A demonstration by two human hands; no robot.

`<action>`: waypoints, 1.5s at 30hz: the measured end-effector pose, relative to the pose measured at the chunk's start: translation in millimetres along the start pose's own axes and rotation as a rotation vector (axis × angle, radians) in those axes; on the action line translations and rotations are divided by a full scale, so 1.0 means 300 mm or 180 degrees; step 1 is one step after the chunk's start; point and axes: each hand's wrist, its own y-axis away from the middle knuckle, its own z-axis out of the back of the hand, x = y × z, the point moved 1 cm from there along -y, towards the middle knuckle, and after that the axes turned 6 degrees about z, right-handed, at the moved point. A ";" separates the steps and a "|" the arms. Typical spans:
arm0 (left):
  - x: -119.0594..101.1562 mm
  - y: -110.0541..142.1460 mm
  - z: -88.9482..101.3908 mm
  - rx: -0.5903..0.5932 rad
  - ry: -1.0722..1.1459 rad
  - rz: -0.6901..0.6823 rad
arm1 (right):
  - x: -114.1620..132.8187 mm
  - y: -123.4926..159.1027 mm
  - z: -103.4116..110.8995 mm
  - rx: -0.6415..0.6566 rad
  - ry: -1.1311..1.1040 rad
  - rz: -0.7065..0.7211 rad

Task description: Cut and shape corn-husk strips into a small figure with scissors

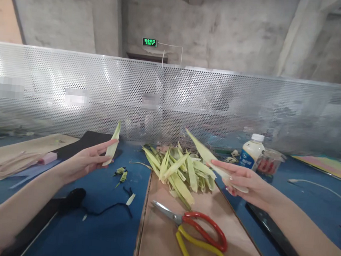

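Observation:
Between the fingers of my left hand (pixel 87 161) is a short pale-green corn husk piece (pixel 114 140), pointing up. My right hand (pixel 246 183) pinches a longer corn husk strip (pixel 200 147), its tip slanting up to the left. Both hands are raised, wide apart, on either side of a pile of corn husks (pixel 181 169). The pile lies on the far part of a brown cardboard sheet (pixel 159 239). Nearer to me on the cardboard lie scissors (pixel 176 217) with one red and one yellow handle, blades slightly parted.
A white-capped bottle (pixel 251 152) and a clear plastic cup (pixel 269 163) stand at the right, near a white cable (pixel 318 185). Black yarn (pixel 102 210) and husk scraps (pixel 120 173) lie on the blue table (pixel 87 240). A perforated metal panel (pixel 192 94) closes off the back.

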 end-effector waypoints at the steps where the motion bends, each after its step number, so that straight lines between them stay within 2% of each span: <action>1: -0.006 0.002 -0.015 -0.0028 0.0021 0.0056 | -0.007 -0.009 -0.006 -0.0220 -0.0098 0.0090; 3: -0.010 0.005 -0.065 0.0000 -0.0035 0.0069 | -0.028 -0.029 -0.033 -0.0564 -0.0206 0.0225; 5: 0.000 0.011 -0.131 -0.0010 -0.0218 -0.0072 | -0.053 -0.043 -0.080 -0.0721 -0.0247 0.0310; 8: 0.039 0.039 -0.249 0.0411 -0.0585 -0.0001 | -0.093 -0.030 -0.175 -0.0720 -0.0182 0.0298; 12: 0.078 0.126 -0.403 0.1034 -0.0835 0.0189 | -0.141 0.047 -0.317 -0.0410 0.0168 0.0076; 14: 0.080 0.170 -0.466 0.1266 -0.0621 0.0110 | -0.161 0.087 -0.376 -0.0094 0.0227 -0.0095; 17: 0.084 0.205 -0.522 0.1423 -0.0244 0.0013 | -0.180 0.118 -0.428 0.0159 0.0426 0.0074; 23: 0.146 0.191 -0.532 0.1241 -0.0229 0.0249 | -0.200 0.109 -0.431 0.0094 0.0322 -0.0021; 26: 0.154 0.191 -0.534 0.1267 -0.0155 0.0377 | -0.207 0.111 -0.430 0.0107 0.0435 0.0024; 32: 0.126 0.211 -0.556 0.1351 0.0089 0.0410 | -0.239 0.115 -0.427 -0.0538 0.1291 0.0177; 37: 0.148 0.209 -0.560 0.1324 0.0129 0.0402 | -0.235 0.112 -0.417 -0.0306 0.1635 0.0249; 40: 0.134 0.208 -0.556 0.1357 0.0228 0.0356 | -0.219 0.114 -0.420 -0.0226 0.1684 0.0325; 45: 0.090 0.212 -0.552 0.1037 0.0127 0.0133 | -0.209 0.114 -0.444 -0.0328 0.1481 0.0201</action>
